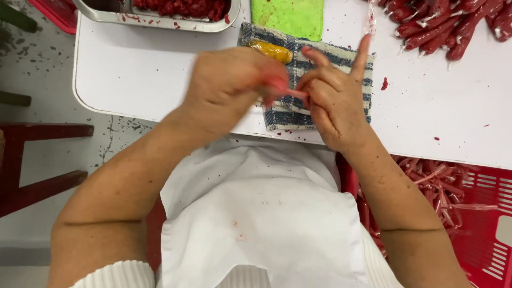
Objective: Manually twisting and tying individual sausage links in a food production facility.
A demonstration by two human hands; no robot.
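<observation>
My left hand (229, 85) and my right hand (333, 93) meet over a blue-and-white striped cloth (352, 58) at the near edge of the white table (149, 74). Both pinch a thin pink strip (288, 90) stretched between them. My left hand is blurred by motion. My right index finger points up and away. A small yellow object (271, 50) lies on the cloth just beyond my left hand.
A metal tray of red minced meat (160, 13) stands at the far left. A green cloth (288, 16) lies beyond the striped one. Several red wrapped sausages (448, 24) lie at the far right. A red crate (480, 213) with pink strips sits below the table on the right.
</observation>
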